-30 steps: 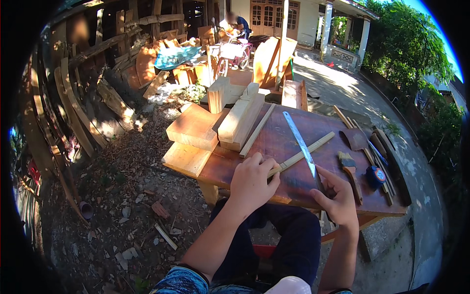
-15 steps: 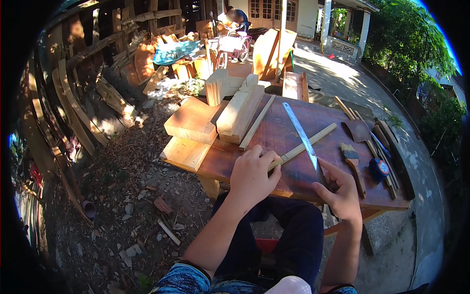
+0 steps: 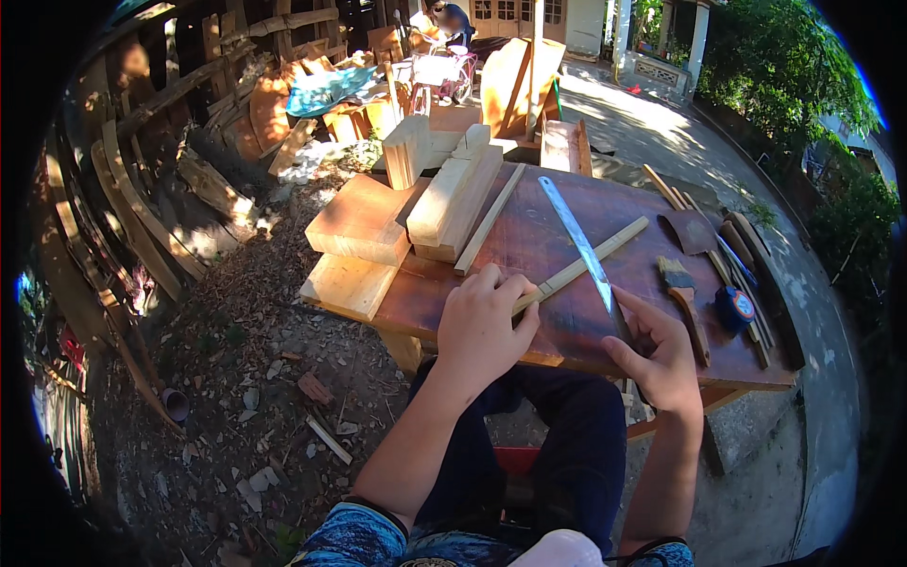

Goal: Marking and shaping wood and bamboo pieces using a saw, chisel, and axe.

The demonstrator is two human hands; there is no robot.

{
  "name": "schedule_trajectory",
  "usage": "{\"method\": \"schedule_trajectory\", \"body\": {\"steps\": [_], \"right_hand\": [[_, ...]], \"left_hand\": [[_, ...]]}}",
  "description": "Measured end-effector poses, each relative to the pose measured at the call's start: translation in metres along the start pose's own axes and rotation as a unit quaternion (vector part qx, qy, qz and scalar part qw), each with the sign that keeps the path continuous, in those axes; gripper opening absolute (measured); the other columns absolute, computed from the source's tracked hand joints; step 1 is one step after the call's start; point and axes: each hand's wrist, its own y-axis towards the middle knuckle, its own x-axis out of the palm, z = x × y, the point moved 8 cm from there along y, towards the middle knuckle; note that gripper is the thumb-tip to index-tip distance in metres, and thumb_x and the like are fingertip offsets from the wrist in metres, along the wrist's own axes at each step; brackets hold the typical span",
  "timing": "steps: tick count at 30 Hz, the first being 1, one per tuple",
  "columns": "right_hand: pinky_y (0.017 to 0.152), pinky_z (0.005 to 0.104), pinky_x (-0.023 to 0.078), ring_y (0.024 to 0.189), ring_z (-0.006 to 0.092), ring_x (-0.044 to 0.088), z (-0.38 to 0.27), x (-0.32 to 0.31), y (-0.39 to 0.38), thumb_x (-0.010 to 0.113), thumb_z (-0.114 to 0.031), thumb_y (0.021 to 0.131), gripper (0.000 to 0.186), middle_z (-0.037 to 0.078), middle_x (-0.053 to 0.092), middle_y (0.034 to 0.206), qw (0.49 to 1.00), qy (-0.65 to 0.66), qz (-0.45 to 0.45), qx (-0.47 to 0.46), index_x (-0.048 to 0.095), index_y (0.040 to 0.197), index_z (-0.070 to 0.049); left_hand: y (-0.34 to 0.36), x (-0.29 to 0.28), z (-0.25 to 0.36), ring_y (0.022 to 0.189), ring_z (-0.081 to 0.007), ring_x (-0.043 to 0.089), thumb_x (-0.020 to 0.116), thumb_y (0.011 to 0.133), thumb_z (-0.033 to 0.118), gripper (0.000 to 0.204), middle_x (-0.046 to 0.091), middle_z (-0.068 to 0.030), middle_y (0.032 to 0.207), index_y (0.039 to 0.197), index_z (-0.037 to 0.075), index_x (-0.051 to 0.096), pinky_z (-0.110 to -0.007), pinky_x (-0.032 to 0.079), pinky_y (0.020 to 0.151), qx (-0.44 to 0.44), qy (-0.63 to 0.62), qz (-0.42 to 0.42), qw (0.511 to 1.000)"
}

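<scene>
My left hand is closed around the near end of a slim wooden stick, which slants away to the right just above the table. Dark marks cross the stick along its length. In my right hand is a long, narrow metal blade, gripped by its dark near end. The shiny blade points away and to the left, with a small hole near its rounded far end. It crosses the stick at about the stick's middle. From this angle I cannot tell whether the blade cuts into it.
On the brown table, wood blocks and a thin strip lie left. A paintbrush, tape measure, sandpaper sheet and several sticks lie right. Beyond are a bicycle and a person. Lumber leans left.
The view has tilted slightly, so the table and its things sit a little higher in the picture. Both hands keep their grips, and the blade still crosses the stick at nearly the same place.
</scene>
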Motion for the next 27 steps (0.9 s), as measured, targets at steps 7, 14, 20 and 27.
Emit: {"method": "schedule_trajectory", "body": {"steps": [7, 14, 20, 27], "right_hand": [[0.062, 0.0197, 0.036, 0.074, 0.0012, 0.048, -0.0037, 0.0022, 0.0, 0.077, -0.007, 0.089, 0.058, -0.003, 0.066, 0.091, 0.999, -0.017, -0.033, 0.012, 0.058, 0.143, 0.006], [0.063, 0.0192, 0.036, 0.076, 0.0009, 0.049, -0.0037, 0.001, 0.0, 0.077, -0.007, 0.09, 0.058, -0.004, 0.066, 0.094, 1.0, -0.002, -0.024, 0.005, 0.058, 0.143, 0.006], [0.064, 0.0195, 0.038, 0.076, 0.0011, 0.05, -0.0044, 0.0005, 0.0005, 0.078, -0.009, 0.092, 0.056, -0.004, 0.064, 0.091, 1.0, 0.023, -0.009, -0.007, 0.059, 0.142, 0.007], [0.06, 0.0207, 0.034, 0.073, 0.0011, 0.044, -0.0033, -0.003, -0.0012, 0.078, -0.009, 0.094, 0.052, -0.007, 0.055, 0.083, 1.0, -0.015, -0.005, 0.002, 0.062, 0.142, 0.003]], "left_hand": [[-0.0004, -0.0012, 0.0006, 0.084, -0.0343, 0.065, 0.074, 0.087, 0.021, 0.014, 0.059, -0.0106, 0.086, 0.097, 0.01, 0.071, -0.046, 0.052, 0.076, 0.003, 0.007, 0.009, 1.0], [-0.0006, -0.002, 0.0016, 0.083, -0.0343, 0.065, 0.074, 0.087, 0.02, 0.014, 0.059, -0.0104, 0.086, 0.097, 0.011, 0.072, -0.045, 0.052, 0.075, 0.009, 0.01, 0.016, 1.0], [0.0, -0.0012, 0.0021, 0.085, -0.0333, 0.065, 0.074, 0.088, 0.022, 0.014, 0.059, -0.01, 0.086, 0.097, 0.011, 0.072, -0.045, 0.052, 0.076, 0.005, 0.008, 0.006, 1.0], [-0.0023, -0.0002, 0.0003, 0.086, -0.0332, 0.065, 0.074, 0.09, 0.021, 0.013, 0.059, -0.0094, 0.088, 0.097, 0.01, 0.072, -0.046, 0.052, 0.077, -0.006, 0.003, 0.007, 1.0]]}}
